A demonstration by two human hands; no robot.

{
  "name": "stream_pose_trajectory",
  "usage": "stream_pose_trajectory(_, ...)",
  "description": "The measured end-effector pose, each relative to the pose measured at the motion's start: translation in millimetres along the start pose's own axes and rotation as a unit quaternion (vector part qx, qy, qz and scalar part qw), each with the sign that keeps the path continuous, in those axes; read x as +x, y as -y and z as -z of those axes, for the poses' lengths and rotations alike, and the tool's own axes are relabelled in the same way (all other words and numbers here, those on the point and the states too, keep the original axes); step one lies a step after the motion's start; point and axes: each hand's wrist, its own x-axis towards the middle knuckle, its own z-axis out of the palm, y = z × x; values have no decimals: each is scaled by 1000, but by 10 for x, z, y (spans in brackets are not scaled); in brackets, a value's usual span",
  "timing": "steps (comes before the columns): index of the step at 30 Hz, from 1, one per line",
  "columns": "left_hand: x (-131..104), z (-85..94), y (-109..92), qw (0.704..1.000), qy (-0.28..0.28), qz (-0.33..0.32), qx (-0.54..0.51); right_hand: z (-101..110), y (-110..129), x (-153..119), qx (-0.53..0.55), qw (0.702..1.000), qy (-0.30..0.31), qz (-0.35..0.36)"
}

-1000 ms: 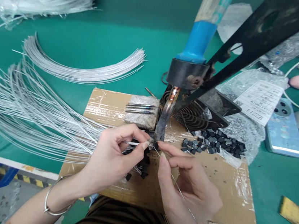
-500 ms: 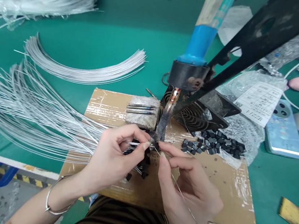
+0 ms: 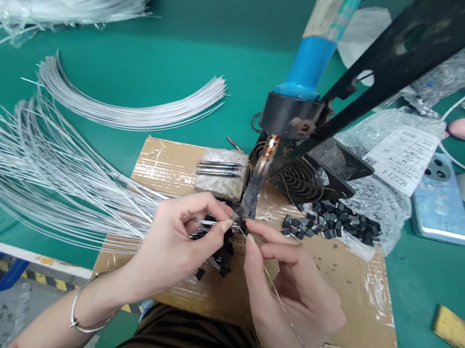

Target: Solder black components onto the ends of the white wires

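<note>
Working remotely through the head camera, I have two bare hands meeting at the dark, flat tip of a blue-handled soldering iron (image 3: 309,65), which slants down from a slotted black metal arm (image 3: 416,55) over a green-topped bench (image 3: 192,50).

The left hand (image 3: 182,252) is pinched narrow, thumb against forefinger, on what looks like the end of a pale, slender wire (image 3: 205,222) just beside the tip; the fingertips hide the end itself. The right hand (image 3: 294,289) grips a fine, silvery strand (image 3: 272,283) between thumb and fingers. That strand slopes from near the tip down across the palm toward the wrist. Whether it touches the iron, I cannot tell.

Behind the left hand, a loose fan of whitish wires (image 3: 94,196) spreads left from a tape-shiny brown cardboard sheet (image 3: 360,308). Small black pieces (image 3: 226,258) lie under that hand, and a heap of small, glossy black blocks (image 3: 332,220) sits to the right of the iron.

I judge the step in hand to be offering the strand to the held wire end at the tip. As I read it, the next move calls for a steady left pinch, a slight right-hand push and fingertips clear of the metal.
</note>
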Motion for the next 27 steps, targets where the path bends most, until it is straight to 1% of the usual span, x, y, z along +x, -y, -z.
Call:
stream_pose_trajectory(7,-5,1,1,1000,1,13,6,-11,11,10,-7,1000,5,7)
stream_pose_trajectory(9,5,0,5,1000,1,15,5,-12,3,5,-7,1000,0,18)
stream_pose_trajectory(15,4,4,26,1000,5,13,17,-17,-5,3,-53,998,-5,39)
stream_pose_trajectory(20,-4,2,6,1000,5,5,12,-33,23,13,-91,993,-20,74)
stream_pose_trajectory(27,-6,-8,-24,1000,1,-5,8,-61,34,-4,-88,992,-31,88)
